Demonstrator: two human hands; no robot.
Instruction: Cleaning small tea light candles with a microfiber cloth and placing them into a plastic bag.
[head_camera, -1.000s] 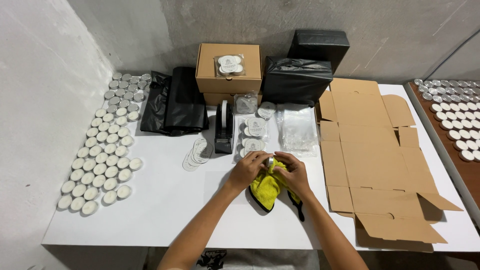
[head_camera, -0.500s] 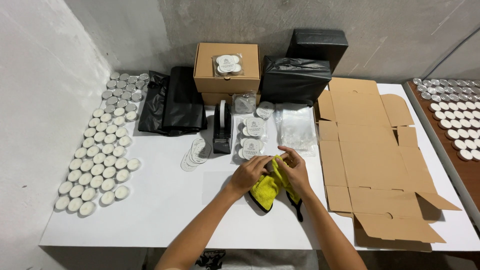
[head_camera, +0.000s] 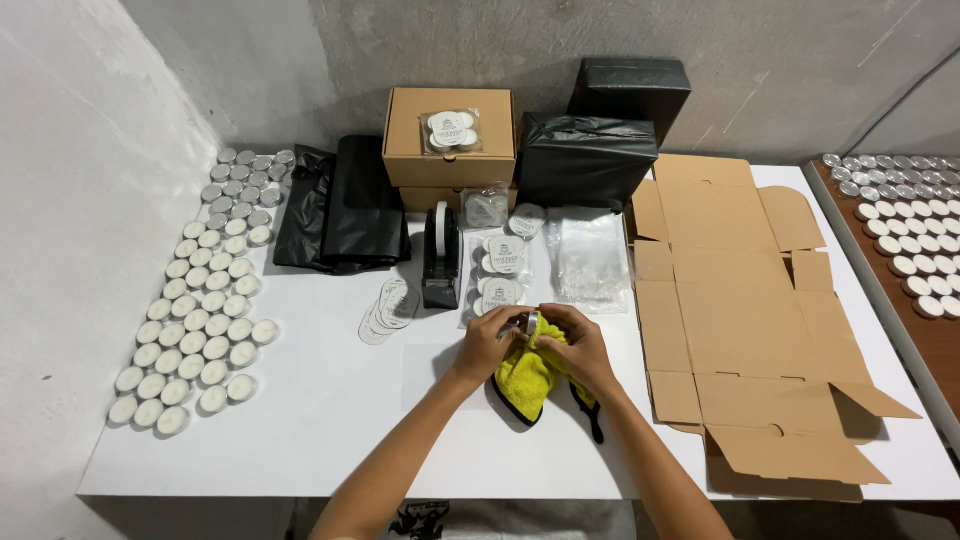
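My left hand grips a small tealight candle in a metal cup, held on edge above the white table. My right hand presses a yellow cloth with black trim against the candle. The cloth hangs down from both hands onto the table. Just beyond my hands lie clear packets of candles and a black tape dispenser.
Rows of tealights fill the left side. Round labels lie near the dispenser. Brown boxes, black bags, black wrapped bundles and clear bags stand at the back. Flat cardboard covers the right. More tealights sit far right.
Both hands stay together over the cloth. The candle is turned between the fingers, and my right hand has closed back onto the cloth after its fingers had lifted.
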